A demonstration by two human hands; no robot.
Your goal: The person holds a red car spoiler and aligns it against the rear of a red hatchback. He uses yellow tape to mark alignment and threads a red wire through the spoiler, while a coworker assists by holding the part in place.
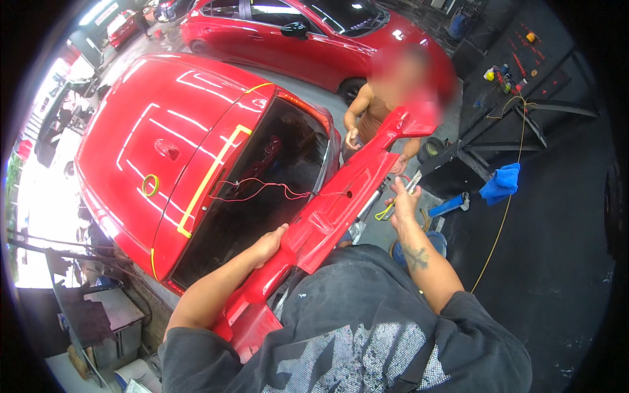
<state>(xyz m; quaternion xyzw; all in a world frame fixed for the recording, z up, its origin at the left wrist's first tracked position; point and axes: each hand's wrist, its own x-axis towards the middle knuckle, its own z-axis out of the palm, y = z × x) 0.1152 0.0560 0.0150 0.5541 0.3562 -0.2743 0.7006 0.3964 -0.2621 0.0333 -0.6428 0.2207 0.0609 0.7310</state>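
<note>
I hold a long red car spoiler (337, 196) above the rear of a red hatchback (164, 124). My left hand (270, 241) grips the spoiler's near edge. My right hand (403, 198) is raised to the spoiler's right, closed on a small metal tool with a yellow grip (388, 211). A co-worker (375, 111) stands at the far end, with one hand (400, 164) at the spoiler and the other (352, 137) raised beside it. Thin red wires (262, 188) run from the car's rear window area to the spoiler. Yellow tape (211, 175) lines the roof's rear edge.
A yellow tape roll (151, 185) lies on the roof. A second red car (295, 33) is parked behind. At right stand a black metal rack (504, 124) with a blue cloth (501, 182), small bottles (501, 75) and a yellow cord (504, 209).
</note>
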